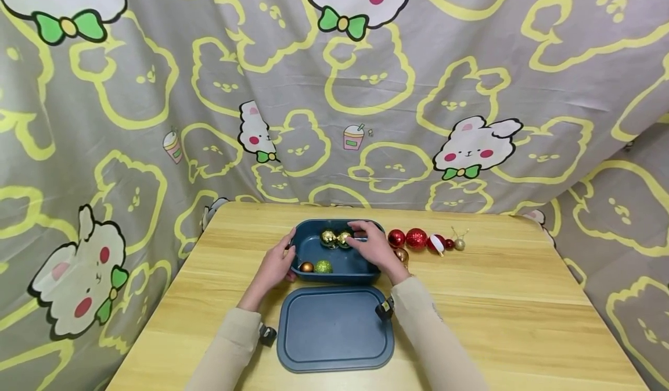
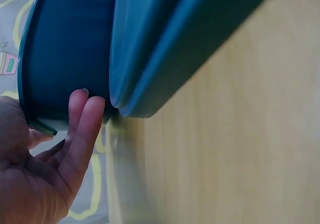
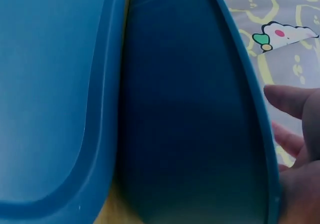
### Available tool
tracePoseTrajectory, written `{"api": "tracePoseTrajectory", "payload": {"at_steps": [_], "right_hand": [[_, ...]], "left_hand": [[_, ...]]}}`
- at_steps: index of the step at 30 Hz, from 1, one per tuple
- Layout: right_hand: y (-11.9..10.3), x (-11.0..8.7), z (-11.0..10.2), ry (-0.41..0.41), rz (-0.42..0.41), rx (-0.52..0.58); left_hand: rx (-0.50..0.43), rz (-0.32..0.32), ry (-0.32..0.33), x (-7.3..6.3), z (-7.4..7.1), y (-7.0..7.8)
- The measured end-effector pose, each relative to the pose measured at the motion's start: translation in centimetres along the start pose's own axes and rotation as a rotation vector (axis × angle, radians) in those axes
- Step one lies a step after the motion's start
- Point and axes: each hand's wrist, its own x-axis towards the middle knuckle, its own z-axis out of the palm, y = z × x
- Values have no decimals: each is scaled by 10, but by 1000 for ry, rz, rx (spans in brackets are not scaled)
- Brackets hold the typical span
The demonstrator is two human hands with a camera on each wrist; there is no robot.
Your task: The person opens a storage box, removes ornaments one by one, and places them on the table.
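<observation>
A deep blue container [image 1: 340, 258] stands on the table. Inside, two shiny gold balls [image 1: 328, 239] sit side by side near the back wall, and a copper ball [image 1: 306, 267] and a glittery green ball [image 1: 323, 266] lie in the front left corner. My left hand [image 1: 275, 261] holds the container's left end, its fingertips against the outer wall in the left wrist view. My right hand [image 1: 372, 243] reaches over the right part of the container, thumb and fingers apart, the thumb tip right at the right gold ball. The rim partly hides this hand in the right wrist view.
A flat blue lid [image 1: 335, 330] lies just in front of the container. To the right runs a row of red balls [image 1: 416, 238], a red and white one [image 1: 436, 244] and a small gold one [image 1: 459, 244]. Another copper ball [image 1: 401, 255] sits beside my right wrist. A patterned curtain [image 1: 376, 89] hangs behind.
</observation>
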Motion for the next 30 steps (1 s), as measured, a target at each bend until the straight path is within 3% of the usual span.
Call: {"api": "tracePoseTrajectory", "payload": {"at_steps": [10, 30], "right_hand": [[10, 13, 12, -2, 81, 29], [13, 19, 19, -22, 82, -41]], "left_hand": [[1, 7, 1, -1, 0, 2], [3, 9, 25, 0, 1, 3]]}}
